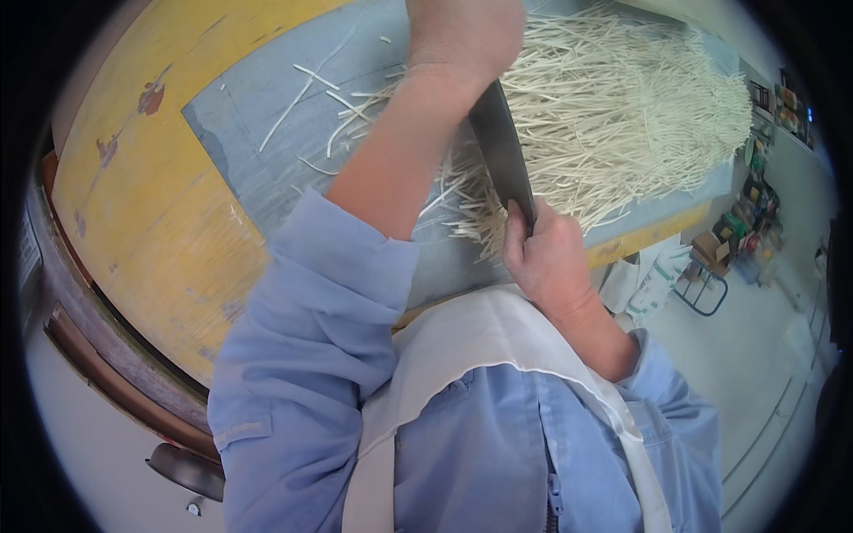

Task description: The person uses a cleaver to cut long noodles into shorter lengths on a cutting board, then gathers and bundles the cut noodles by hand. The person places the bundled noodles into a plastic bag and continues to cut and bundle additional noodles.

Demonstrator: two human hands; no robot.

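Note:
A long, dark, flat metal blade (500, 143) crosses a thick spread of thin, pale noodle-like strands (620, 106). My left hand (466, 33) is closed at the far end of the blade, partly cut off by the top of the picture; its fingers and that end of the blade are hidden. Nearer to my body, my right hand (550, 256) grips the other end, thumb along its side. Most of the strands lie to the right of the blade, with short ends poking out on its left. Beneath them is a grey sheet (266, 180).
The grey sheet covers part of a worn yellow tabletop (153, 253); a few loose strands (286, 113) lie at its left. My white apron (480, 326) meets the near table edge. On the floor at right are white sacks (656, 283), a hand cart (706, 293) and a cardboard box (712, 253).

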